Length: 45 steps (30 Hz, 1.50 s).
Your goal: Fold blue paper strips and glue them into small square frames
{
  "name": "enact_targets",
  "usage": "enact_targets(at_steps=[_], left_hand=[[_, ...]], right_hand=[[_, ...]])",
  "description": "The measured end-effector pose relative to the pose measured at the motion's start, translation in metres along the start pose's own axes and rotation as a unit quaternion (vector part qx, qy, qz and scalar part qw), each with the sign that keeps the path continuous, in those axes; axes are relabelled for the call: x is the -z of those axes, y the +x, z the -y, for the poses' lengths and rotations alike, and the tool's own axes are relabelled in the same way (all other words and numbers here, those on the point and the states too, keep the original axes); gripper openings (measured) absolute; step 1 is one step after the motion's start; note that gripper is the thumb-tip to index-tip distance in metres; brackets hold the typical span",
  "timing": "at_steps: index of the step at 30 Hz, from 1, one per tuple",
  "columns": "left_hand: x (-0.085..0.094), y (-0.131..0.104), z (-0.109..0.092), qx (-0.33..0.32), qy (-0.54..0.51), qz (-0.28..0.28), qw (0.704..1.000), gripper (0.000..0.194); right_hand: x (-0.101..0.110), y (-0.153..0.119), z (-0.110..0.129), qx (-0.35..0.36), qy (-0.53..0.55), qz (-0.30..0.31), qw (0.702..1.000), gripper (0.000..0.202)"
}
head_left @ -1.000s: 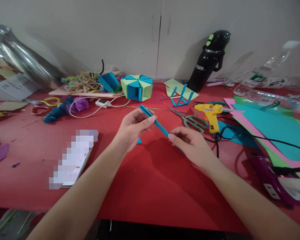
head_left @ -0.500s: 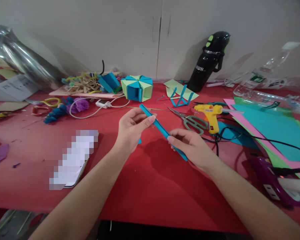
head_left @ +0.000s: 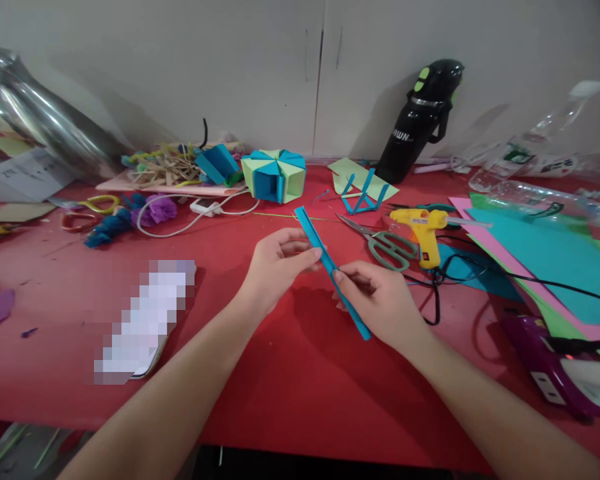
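A folded blue paper strip (head_left: 351,311) slants between my hands above the red table. My right hand (head_left: 380,297) pinches it near its middle, thumb on top and fingers curled beneath. My left hand (head_left: 280,263) is closed lightly at the strip's left edge, its thumb tip against the paper and its fingers partly behind. Beyond my hands lie scissors with green handles (head_left: 393,250) and a small blue paper frame (head_left: 364,200) with upright strips. A blue and pale-green paper box form (head_left: 274,175) stands at the back.
On the right are a yellow glue gun (head_left: 427,233) with a black cord, stacked coloured sheets (head_left: 545,260) and a purple power strip (head_left: 545,367). A black bottle (head_left: 420,127) stands behind. At left lie a phone (head_left: 150,320), crepe flowers (head_left: 157,209) and a metal jug (head_left: 55,120).
The strip has moved slightly right and now stands steeper. My left hand has shifted right along with it, its thumb now at the edge. My right hand keeps its pinch.
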<state>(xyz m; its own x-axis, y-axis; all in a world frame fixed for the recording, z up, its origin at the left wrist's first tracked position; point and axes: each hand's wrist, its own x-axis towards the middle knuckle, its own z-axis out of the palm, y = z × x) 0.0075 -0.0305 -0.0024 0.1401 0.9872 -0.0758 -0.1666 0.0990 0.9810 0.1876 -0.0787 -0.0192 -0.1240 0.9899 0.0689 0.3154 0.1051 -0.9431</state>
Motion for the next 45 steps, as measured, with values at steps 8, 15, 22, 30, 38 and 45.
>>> enact_targets(at_steps=[8, 15, 22, 30, 38, 45], left_hand=[[-0.009, -0.005, 0.004, 0.021, 0.032, 0.031, 0.999, 0.027], [-0.008, -0.005, 0.000, -0.001, 0.073, -0.009, 0.997, 0.029], [0.005, 0.003, -0.007, -0.039, 0.017, -0.027, 0.999, 0.022], [0.014, 0.009, -0.012, -0.003, 0.029, -0.092, 0.995, 0.015], [0.020, 0.014, -0.012, 0.022, 0.015, -0.102, 0.994, 0.014], [0.023, 0.016, -0.013, 0.026, 0.007, -0.105, 0.994, 0.021]], right_hand=[[0.000, 0.002, 0.002, 0.016, -0.037, -0.010, 0.999, 0.024], [0.001, 0.005, 0.002, -0.003, -0.004, 0.045, 0.999, 0.028], [0.003, 0.003, 0.005, -0.012, -0.024, 0.090, 0.996, 0.029], [0.011, 0.003, 0.001, 0.034, -0.106, 0.076, 0.991, 0.016], [0.020, 0.005, 0.001, 0.014, -0.110, 0.090, 0.990, 0.018], [0.019, 0.005, 0.003, 0.017, -0.114, 0.101, 0.988, 0.016]])
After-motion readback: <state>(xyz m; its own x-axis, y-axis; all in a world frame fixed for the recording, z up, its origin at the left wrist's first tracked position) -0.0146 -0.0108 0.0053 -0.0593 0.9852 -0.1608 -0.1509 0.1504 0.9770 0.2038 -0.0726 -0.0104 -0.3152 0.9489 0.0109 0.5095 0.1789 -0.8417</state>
